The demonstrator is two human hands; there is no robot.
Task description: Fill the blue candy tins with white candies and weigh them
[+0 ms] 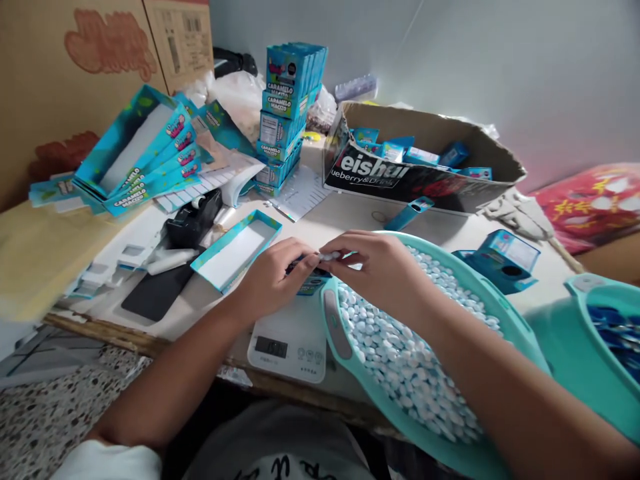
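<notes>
On the white kitchen scale stands a small blue candy box, mostly hidden by my fingers. My left hand is closed around its upper part. Just above the box's top, my right hand pinches a few pale candies between thumb and fingers. Below my right wrist, many white and light-blue candies fill a turquoise basin. The scale's display is lit, but its digits are too blurred to read.
Empty blue display trays lean at the left, with one tray near my left hand. Stacked blue cartons and an open cardboard box stand behind. A black tape dispenser, dark phone and second turquoise tub flank the work area.
</notes>
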